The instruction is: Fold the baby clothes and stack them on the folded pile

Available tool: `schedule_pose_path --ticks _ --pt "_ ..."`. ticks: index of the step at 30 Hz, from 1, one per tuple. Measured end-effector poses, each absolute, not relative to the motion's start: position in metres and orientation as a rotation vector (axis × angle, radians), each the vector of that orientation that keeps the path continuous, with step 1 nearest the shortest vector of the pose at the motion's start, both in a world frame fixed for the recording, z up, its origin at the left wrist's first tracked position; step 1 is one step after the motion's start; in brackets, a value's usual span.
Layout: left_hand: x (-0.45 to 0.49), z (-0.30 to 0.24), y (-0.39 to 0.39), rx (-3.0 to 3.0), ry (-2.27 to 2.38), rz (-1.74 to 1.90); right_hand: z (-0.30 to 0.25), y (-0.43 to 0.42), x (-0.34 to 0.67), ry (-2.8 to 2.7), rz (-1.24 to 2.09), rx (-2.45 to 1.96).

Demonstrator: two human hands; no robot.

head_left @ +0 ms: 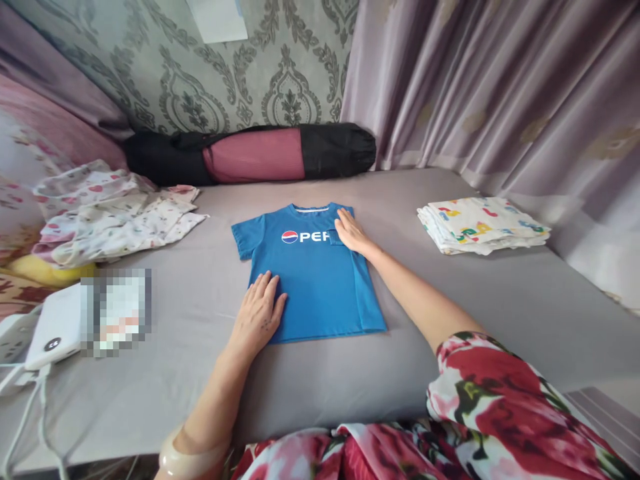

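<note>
A blue T-shirt [315,293] with a white-lettered print and a round red, white and blue logo lies on the grey sheet. Its left sleeve in view sticks out to the side, while the right sleeve is folded inward over the chest, covering part of the lettering. My right hand [350,232] lies flat with fingers stretched on that folded sleeve near the shoulder. On the lower left edge of the shirt rests my left hand [261,310], palm down, fingers extended and thumb apart. Neither hand grips the cloth.
A stack of folded printed white clothes [485,225] sits at the right. Crumpled printed clothes [120,213] lie at the left, near a white power bank [60,327] with cables. Against the wall is a long black and maroon bag [255,155]. Purple curtains [450,80] hang at right.
</note>
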State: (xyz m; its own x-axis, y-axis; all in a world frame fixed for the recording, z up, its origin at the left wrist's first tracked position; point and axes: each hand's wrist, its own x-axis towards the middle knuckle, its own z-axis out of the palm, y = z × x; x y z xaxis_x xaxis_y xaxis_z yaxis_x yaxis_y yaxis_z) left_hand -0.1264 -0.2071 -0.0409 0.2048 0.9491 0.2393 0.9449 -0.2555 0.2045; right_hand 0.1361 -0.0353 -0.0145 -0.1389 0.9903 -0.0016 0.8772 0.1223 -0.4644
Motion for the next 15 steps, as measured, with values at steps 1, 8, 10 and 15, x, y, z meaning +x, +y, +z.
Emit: schedule_pose_path --ticks 1,8,10,15 --pt "-0.126 -0.041 -0.208 2.433 1.909 0.498 -0.014 -0.046 0.142 -2.133 0.492 -1.810" --pt "-0.126 -0.042 -0.210 2.430 1.910 0.509 -0.022 -0.132 0.152 -2.418 0.232 -1.720" --pt "-0.125 -0.042 -0.210 2.425 1.904 0.533 -0.025 -0.143 0.149 -2.428 0.210 -1.737" --pt "-0.127 -0.042 -0.211 2.431 1.895 0.543 -0.027 -0.142 0.145 -2.404 0.165 -1.746"
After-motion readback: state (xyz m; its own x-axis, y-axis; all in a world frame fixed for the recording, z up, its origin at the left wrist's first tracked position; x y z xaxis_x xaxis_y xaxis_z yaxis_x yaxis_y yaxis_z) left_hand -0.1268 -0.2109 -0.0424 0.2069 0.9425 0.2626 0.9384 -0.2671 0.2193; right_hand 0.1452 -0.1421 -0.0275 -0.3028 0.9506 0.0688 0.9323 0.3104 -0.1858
